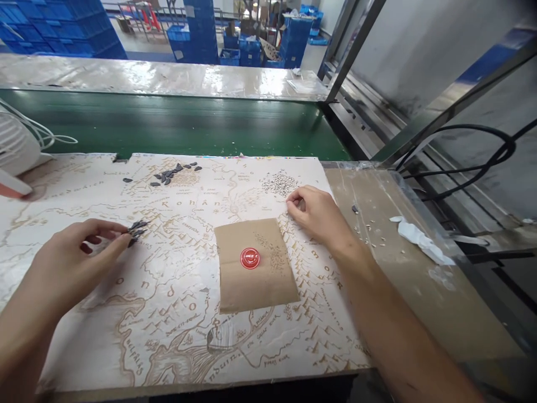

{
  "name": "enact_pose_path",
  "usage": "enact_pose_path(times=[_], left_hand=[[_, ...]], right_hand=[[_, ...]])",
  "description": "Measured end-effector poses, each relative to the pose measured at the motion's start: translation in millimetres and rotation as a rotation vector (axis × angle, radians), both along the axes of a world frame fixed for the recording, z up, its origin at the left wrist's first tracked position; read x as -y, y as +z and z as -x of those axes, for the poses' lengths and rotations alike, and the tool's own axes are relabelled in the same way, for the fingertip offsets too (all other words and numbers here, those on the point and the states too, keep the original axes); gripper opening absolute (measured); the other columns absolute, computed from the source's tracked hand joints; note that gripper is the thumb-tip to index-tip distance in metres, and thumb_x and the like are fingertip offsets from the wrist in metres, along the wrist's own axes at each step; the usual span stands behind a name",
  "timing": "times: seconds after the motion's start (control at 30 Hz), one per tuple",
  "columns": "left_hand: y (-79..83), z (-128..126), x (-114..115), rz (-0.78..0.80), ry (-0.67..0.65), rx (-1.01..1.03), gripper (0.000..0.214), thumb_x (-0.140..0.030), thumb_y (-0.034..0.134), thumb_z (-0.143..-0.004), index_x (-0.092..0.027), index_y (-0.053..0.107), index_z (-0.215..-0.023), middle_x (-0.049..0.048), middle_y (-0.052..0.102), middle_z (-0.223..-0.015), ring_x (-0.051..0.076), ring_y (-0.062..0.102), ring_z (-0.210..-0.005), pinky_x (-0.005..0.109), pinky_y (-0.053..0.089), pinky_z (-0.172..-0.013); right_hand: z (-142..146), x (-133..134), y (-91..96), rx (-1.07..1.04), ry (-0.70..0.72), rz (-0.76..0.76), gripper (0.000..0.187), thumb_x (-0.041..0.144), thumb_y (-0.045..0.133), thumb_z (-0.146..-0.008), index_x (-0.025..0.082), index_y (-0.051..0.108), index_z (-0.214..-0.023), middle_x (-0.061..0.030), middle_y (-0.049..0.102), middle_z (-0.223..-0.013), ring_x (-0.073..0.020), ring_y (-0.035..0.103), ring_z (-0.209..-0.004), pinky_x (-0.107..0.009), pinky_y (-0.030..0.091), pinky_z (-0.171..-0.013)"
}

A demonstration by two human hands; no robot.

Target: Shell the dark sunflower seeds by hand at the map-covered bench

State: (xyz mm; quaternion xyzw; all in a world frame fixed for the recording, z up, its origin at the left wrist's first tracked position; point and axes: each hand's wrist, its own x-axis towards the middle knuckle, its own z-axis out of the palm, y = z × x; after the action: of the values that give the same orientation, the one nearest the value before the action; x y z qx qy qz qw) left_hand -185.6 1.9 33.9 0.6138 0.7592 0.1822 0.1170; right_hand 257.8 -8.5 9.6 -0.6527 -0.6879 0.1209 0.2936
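Between the thumb and fingertips of my left hand (81,257) is a small bunch of dark grey, pointed pieces (137,230). My right hand (312,215) is closed in a pinch just below a scatter of tiny pale-and-dark bits (280,183); whatever its fingertips hold, if anything, cannot be made out. A brown cardboard square (235,291) lies between the hands. On it sits a shiny round red piece (250,257), with fine dark specks to its right. More dark grey pieces (168,178) lie loose at the upper left, beside a patch of tan grains (185,178).
Everything rests on a printed map sheet (176,313). Behind it runs a green conveyor belt (188,123). A white device (17,143) with cables stands at left. Crumpled white tissue (419,239) and small pale bits lie right. Blue crates (75,28) are stacked beyond.
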Motion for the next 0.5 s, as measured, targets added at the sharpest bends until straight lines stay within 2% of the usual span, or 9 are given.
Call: enact_pose_path(times=[0.1,0.17,0.23,0.3,0.4,0.5], left_hand=[[1.3,-11.8,-17.5,-0.062,-0.101,-0.011,0.044,-0.059,0.068,-0.081,-0.028,0.081,-0.11,0.0059,0.081,-0.099,0.034,0.074,-0.087,0.047,0.058,-0.082],[-0.4,-24.8,-37.3,-0.074,-0.172,-0.004,0.052,-0.053,0.067,-0.087,-0.021,0.079,-0.126,0.0116,0.08,-0.11,0.035,0.075,-0.098,0.05,0.061,-0.094],[-4.3,-37.9,-60.6,-0.131,-0.167,-0.033,0.063,-0.042,0.063,-0.093,-0.008,0.073,-0.144,0.0238,0.074,-0.132,0.038,0.073,-0.112,0.055,0.059,-0.106],[-8.4,-47.8,-81.9,-0.145,-0.162,-0.043,0.062,-0.034,0.059,-0.098,-0.004,0.069,-0.152,0.0276,0.067,-0.144,0.037,0.071,-0.116,0.055,0.056,-0.114],[-10.3,-54.9,-99.1,-0.128,-0.179,-0.047,0.044,-0.028,0.06,-0.099,-0.009,0.078,-0.134,0.0218,0.07,-0.132,0.034,0.07,-0.109,0.052,0.056,-0.115],[-4.8,-55.5,-96.3,-0.104,-0.211,-0.038,0.022,-0.032,0.064,-0.099,-0.017,0.077,-0.109,0.0119,0.068,-0.112,0.031,0.068,-0.105,0.05,0.056,-0.112]], right_hand=[[7.2,10.6,9.2,-0.193,-0.031,0.005,0.008,0.024,0.069,-0.1,0.022,0.073,-0.093,-0.0041,0.075,-0.079,-0.0208,0.069,-0.073,-0.036,0.048,-0.067],[11.7,16.2,13.3,-0.368,-0.047,0.09,0.01,0.032,0.07,-0.101,0.022,0.072,-0.099,-0.0008,0.07,-0.067,-0.0194,0.067,-0.061,-0.033,0.045,-0.057],[14.4,18.4,14.0,-0.506,-0.043,0.184,0.012,0.034,0.072,-0.098,0.023,0.07,-0.1,0.0013,0.068,-0.06,-0.018,0.065,-0.053,-0.031,0.044,-0.051],[15.1,17.7,12.0,-0.597,-0.033,0.23,0.012,0.03,0.076,-0.091,0.022,0.069,-0.097,0.0024,0.067,-0.057,-0.0161,0.063,-0.049,-0.029,0.044,-0.047],[14.2,15.3,8.4,-0.651,-0.012,0.238,0.013,0.024,0.079,-0.083,0.022,0.067,-0.09,0.0042,0.065,-0.054,-0.0138,0.058,-0.043,-0.028,0.044,-0.044],[13.2,14.3,7.7,-0.61,0.004,0.203,0.01,0.022,0.077,-0.081,0.023,0.068,-0.086,0.0052,0.063,-0.055,-0.0134,0.059,-0.044,-0.029,0.045,-0.048]])
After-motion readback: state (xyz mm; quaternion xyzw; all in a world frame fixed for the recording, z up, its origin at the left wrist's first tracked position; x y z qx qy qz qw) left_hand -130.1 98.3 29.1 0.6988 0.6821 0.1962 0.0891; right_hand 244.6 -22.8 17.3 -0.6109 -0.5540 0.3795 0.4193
